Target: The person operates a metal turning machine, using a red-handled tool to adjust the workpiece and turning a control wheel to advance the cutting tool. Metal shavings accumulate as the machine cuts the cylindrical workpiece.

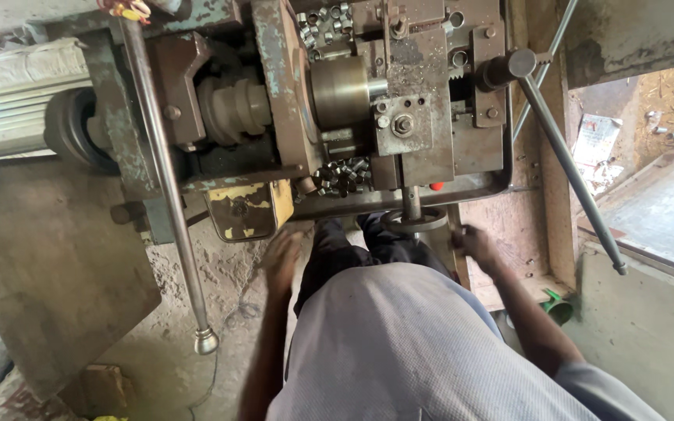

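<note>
Dim, daylight from right, hands blurred

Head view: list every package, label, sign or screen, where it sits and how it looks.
Printed paper sheet: on the ground right of the machine, beyond the long lever; rectangular, crumpled, white with red and dark print.
Cardboard box: bottom left on the floor; brown, partly hidden.
No screens or signs show.

Printed paper sheet [596, 139]: lying on the ground at right, beyond the long lever, rectangular, crumpled, white with red and dark print. Cardboard carton [97, 388]: at lower left on the ground, brown, boxy, partly hidden under a metal plate. No screens or signs in view. No labels discernible on the machine.
</note>
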